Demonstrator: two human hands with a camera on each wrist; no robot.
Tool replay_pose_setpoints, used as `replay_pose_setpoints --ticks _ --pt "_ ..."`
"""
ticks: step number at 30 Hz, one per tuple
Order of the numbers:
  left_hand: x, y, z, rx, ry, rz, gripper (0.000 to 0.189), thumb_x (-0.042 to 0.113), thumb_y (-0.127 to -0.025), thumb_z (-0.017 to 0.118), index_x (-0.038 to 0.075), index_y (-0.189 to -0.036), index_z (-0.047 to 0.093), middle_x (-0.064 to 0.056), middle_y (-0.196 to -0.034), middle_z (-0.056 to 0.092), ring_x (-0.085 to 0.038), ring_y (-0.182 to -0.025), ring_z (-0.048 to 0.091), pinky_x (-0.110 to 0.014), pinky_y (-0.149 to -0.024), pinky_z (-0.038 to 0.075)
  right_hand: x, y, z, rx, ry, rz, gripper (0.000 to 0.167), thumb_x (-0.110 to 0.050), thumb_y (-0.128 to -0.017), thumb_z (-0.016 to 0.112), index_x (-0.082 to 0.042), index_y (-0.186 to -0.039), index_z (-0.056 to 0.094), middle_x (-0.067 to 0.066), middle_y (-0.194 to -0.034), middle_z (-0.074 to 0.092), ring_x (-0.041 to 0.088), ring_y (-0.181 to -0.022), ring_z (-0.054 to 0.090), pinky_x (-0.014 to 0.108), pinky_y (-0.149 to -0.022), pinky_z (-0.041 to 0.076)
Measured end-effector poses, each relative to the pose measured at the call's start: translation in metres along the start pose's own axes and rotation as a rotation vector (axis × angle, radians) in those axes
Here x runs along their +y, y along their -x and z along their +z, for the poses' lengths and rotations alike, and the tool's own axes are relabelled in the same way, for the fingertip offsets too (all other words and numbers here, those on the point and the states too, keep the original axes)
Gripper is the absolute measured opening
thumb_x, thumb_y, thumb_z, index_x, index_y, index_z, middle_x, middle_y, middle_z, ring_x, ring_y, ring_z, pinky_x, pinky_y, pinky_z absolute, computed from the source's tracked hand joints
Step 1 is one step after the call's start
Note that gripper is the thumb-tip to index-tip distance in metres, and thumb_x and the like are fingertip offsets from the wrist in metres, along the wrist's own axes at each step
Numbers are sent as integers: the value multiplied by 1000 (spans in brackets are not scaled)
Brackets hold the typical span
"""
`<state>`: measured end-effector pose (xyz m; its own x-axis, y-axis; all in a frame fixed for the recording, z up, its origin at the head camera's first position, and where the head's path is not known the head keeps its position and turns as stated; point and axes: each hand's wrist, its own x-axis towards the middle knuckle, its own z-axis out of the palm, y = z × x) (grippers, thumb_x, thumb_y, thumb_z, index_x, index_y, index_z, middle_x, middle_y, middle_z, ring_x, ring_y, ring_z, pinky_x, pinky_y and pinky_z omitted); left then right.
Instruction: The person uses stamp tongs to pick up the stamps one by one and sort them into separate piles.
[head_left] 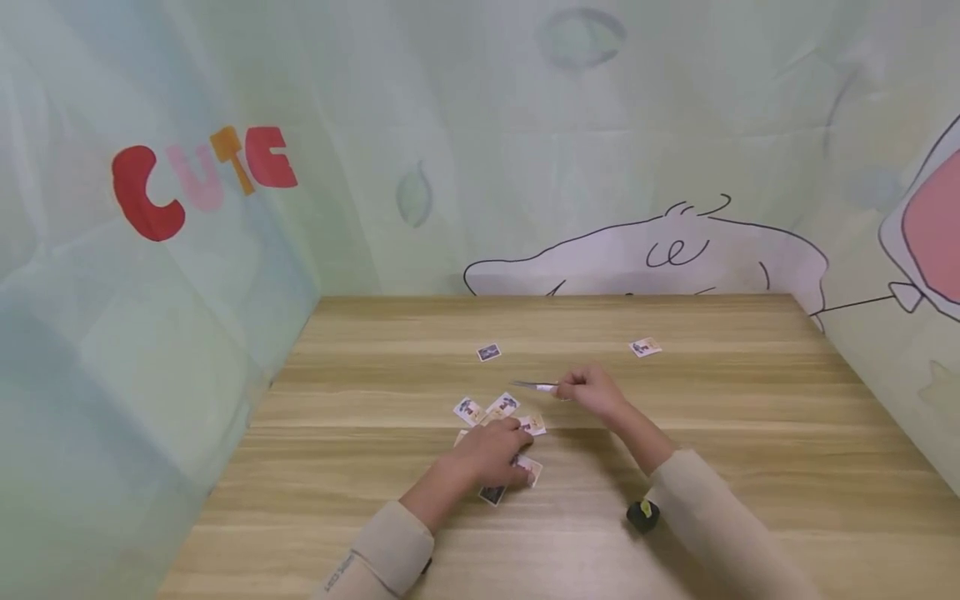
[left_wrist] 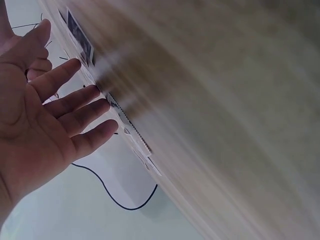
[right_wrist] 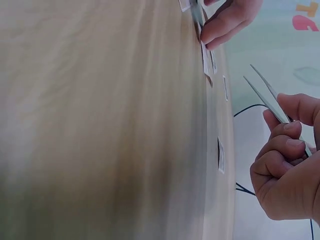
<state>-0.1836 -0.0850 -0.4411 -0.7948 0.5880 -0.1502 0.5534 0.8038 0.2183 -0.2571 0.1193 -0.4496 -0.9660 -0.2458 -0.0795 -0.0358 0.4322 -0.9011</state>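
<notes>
My right hand [head_left: 592,390] holds a pair of metal tweezers [head_left: 532,385] above the table, tips pointing left. In the right wrist view the tweezers [right_wrist: 263,95] have their two tips apart, with nothing between them. My left hand [head_left: 491,454] is spread over a loose cluster of small stamps, its fingers extended and hiding part of them. Perforated edges show on a stamp [left_wrist: 129,122] in the left wrist view. Around that hand lie a light stamp [head_left: 504,405], another light stamp [head_left: 468,410] and a dark stamp [head_left: 492,495].
Farther back on the wooden table [head_left: 360,350] lie a single dark stamp [head_left: 489,352] and, to the right, a light stamp [head_left: 645,347]. A small black object [head_left: 642,515] with a yellow-green mark sits beside the right sleeve. Printed cloth walls [head_left: 375,208] stand behind and at the sides.
</notes>
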Motion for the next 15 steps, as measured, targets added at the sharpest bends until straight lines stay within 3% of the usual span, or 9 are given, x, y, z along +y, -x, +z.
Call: replay_pose_setpoints --ticks 7,15 --pt "0 0 0 9 0 -8 51 42 -79 68 12 -119 62 -4 -114 56 -18 -96 54 -34 -81 47 7 11 -8 2 -9 5 14 -11 -80 67 -4 -70 60 2 -68 49 17 -64 42 27 -56 35" --pt "0 -1 1 10 6 -9 50 42 -78 69 12 -118 63 -3 -109 55 -16 -91 53 -32 -78 47 16 23 -15 -11 8 35 13 -15 -80 67 -2 -79 64 3 -73 53 18 -68 44 28 -57 38"
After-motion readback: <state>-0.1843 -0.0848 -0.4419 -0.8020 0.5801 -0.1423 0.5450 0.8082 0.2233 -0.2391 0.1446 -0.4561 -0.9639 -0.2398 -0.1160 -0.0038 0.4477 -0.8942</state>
